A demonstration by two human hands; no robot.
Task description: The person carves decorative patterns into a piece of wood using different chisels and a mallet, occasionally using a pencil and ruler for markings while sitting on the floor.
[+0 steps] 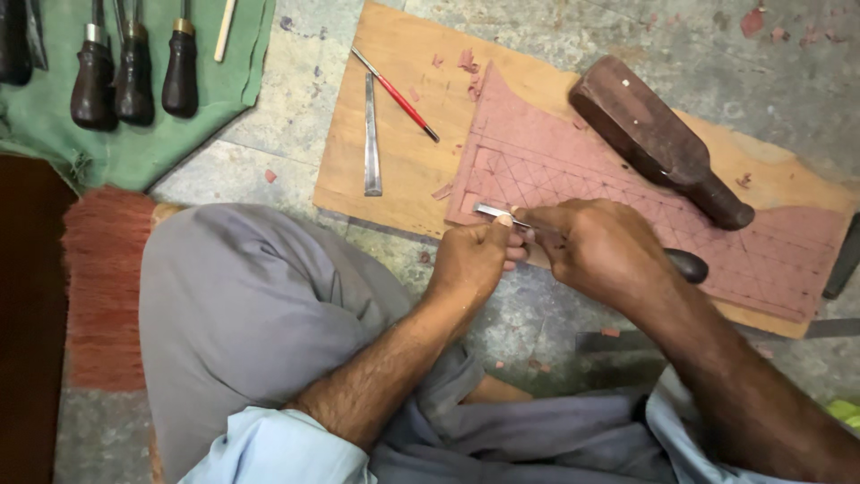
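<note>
A reddish panel (573,161) with a scored diamond grid lies on a plywood board (403,161) on the floor. My right hand (596,251) grips a chisel (494,212) by its dark handle, which sticks out at the right. The steel blade rests on the near left corner of the panel. My left hand (470,260) is closed around the blade, thumb pressed on top near the tip.
A dark wooden mallet (658,139) lies across the panel's far side. A flat steel chisel (371,134) and a red pencil (399,97) lie on the board. Several dark-handled tools (134,76) rest on a green cloth (134,143) at upper left. My grey-trousered knee (251,305) is at the left.
</note>
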